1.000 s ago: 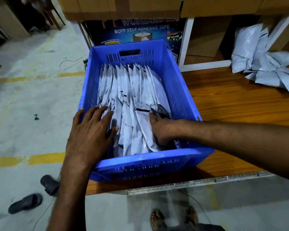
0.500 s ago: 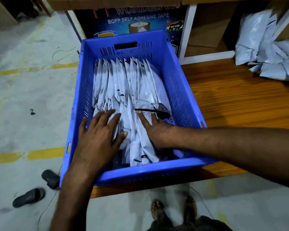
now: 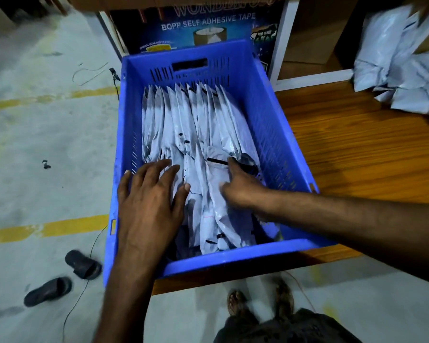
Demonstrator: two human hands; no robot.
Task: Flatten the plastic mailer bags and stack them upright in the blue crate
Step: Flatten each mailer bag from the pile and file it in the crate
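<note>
Head view: mailer bags (image 3: 196,125) stand on edge in the blue crate (image 3: 270,125), left hand (image 3: 149,194) spread flat on them at seven o'clock, right hand (image 3: 238,186) pressing straight-fingered at five; light, limp and slick, they are likely best squeezed across their flat faces.

The crate (image 3: 270,125) is solid blue, its walls patterned with rows of narrow slots. The bags (image 3: 196,134) inside it are pale grey-white with short black strips. The loose bags (image 3: 394,70) at 2 o'clock are the same pale grey-white.

The table (image 3: 357,149) at 3 o'clock is orange-brown with wood grain. The floor (image 3: 47,144) at 9 o'clock is mottled grey, crossed by worn yellow lines (image 3: 47,227). The sandals (image 3: 47,290) at 8 o'clock are black. The box (image 3: 208,21) at 12 o'clock is dark blue with white lettering. The shelf frame (image 3: 280,45) at 1 o'clock is white.
</note>
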